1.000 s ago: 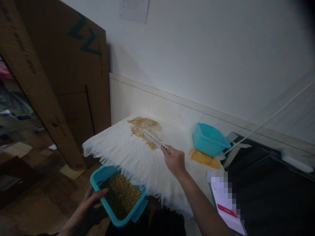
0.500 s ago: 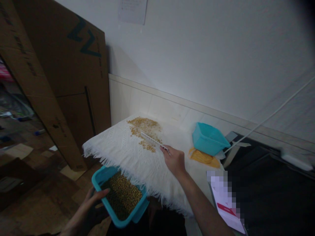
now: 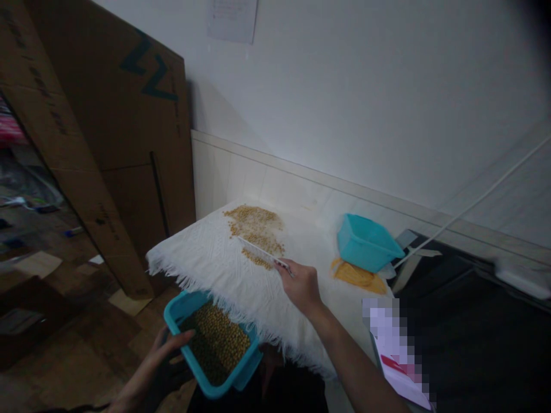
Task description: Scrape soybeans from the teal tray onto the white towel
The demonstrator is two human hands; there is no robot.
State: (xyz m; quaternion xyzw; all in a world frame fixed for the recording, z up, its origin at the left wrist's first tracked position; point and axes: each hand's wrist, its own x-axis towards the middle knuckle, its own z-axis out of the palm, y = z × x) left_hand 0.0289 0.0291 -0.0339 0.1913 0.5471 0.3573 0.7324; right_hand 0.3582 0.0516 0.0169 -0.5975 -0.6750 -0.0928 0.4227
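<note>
Head view: we see yellow beans (image 3: 253, 215) strewn on the back-left part of a white cloth (image 3: 202, 258), with bare cloth running from them to its fringed front edge. Our right hand (image 3: 301, 287) has its fingers closed round the near end of a thin white tool (image 3: 257, 250), its far end among the beans. Below the fringe, our left hand (image 3: 167, 351) grips the rim of a bean-filled teal tub (image 3: 215, 393), thumb over the edge. More bare cloth lies rightward, up to an orange item (image 3: 359, 277) beside a second tub (image 3: 352, 238).
</note>
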